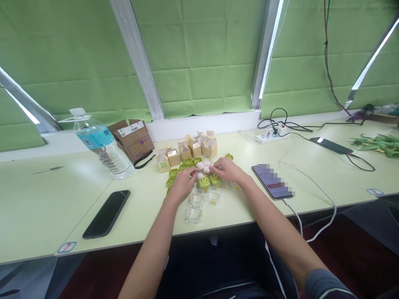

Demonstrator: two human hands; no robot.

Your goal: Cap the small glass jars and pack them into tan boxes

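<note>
From the head, the camera looks forward and down over a nearby table [143, 211]

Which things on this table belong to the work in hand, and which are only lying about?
Probably in the job:
pale pink balls by the fingers
green-topped containers
loose green pieces
clear cups
small cartons

Probably just lying about:
water bottle
dark-screened phone
brown cardboard box
power strip

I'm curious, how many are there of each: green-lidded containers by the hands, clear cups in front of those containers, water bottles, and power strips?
Green-lidded containers: 2
Clear cups in front of them: 3
Water bottle: 1
Power strip: 1
Total: 7
</note>
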